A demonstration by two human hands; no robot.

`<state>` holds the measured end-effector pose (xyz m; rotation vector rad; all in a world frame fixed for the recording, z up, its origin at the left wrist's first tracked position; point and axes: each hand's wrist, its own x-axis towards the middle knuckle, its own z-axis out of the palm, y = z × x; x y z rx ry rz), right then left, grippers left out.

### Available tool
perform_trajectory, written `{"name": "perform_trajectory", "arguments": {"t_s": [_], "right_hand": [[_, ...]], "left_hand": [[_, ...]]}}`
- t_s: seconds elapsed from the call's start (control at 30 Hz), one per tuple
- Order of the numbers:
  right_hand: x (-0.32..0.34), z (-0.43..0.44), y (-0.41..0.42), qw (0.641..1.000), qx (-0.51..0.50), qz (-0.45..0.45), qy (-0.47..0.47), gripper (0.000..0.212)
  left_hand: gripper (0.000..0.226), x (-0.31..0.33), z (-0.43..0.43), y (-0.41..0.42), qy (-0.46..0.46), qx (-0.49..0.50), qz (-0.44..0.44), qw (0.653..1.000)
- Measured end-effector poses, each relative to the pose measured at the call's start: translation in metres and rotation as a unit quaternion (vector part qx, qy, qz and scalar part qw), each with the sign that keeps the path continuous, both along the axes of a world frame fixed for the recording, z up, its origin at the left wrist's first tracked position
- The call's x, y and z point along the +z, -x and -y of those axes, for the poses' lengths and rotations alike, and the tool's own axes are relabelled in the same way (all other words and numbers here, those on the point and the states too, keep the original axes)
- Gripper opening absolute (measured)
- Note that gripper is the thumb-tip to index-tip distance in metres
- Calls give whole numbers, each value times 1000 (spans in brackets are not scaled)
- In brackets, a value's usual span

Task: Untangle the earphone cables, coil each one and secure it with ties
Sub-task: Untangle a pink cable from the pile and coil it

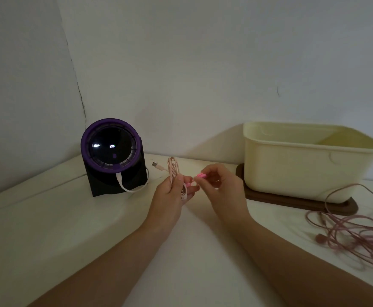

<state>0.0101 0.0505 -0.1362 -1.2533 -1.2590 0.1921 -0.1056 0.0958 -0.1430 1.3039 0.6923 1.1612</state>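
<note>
In the centre of the frame my left hand grips a pale pink cable, coiled into a long narrow bundle standing upright. Its plug sticks out to the left. My right hand pinches a bright pink tie just beside the bundle. At lower right, dusty pink cables lie tangled on the bench.

Dim, flat light; colours muted, picture soft and a little grainy. Wall reads grey-blue, darker toward the left. Brightest, warmest patch sits mid-tabletop and fades to grey-green toward the left edge. Box near the right edge throws a soft shadow leftward onto the wall. Glossy dome of the round device, back left, carries a small white glare and a tiny lit display. Loose cables at the right edge are smeared. Wall corner line bows: wide-angle distortion.
</note>
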Motion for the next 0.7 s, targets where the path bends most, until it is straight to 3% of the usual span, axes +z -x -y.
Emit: {"name": "perform_trajectory", "arguments": {"t_s": [0.07, 0.13, 0.2, 0.37, 0.43, 0.57, 0.7], "right_hand": [[6, 5, -6, 998, -32, -56, -4, 17], [11, 16, -16, 996, -47, -69, 6, 16], [13, 34, -26, 997, -56, -50, 22, 16], [12, 82, -39, 994, -66, 38, 84, 16], [13, 97, -41, 991, -72, 63, 89, 16], [14, 119, -44, 989, -80, 90, 85, 15], [11, 124, -39, 990, -62, 88, 91, 12]], "left_hand": [[32, 0, -1, 2, -8, 13, -45, 999], [29, -2, 1, 5, -50, -2, -143, 988], [25, -2, 6, 5, -94, -29, -232, 968], [21, 7, 20, 3, -171, -28, -309, 935], [22, 16, 29, 1, -178, -38, -293, 939], [27, 32, 69, -13, -80, -152, -170, 970], [28, 20, 96, -25, -50, -202, -116, 971]]}}
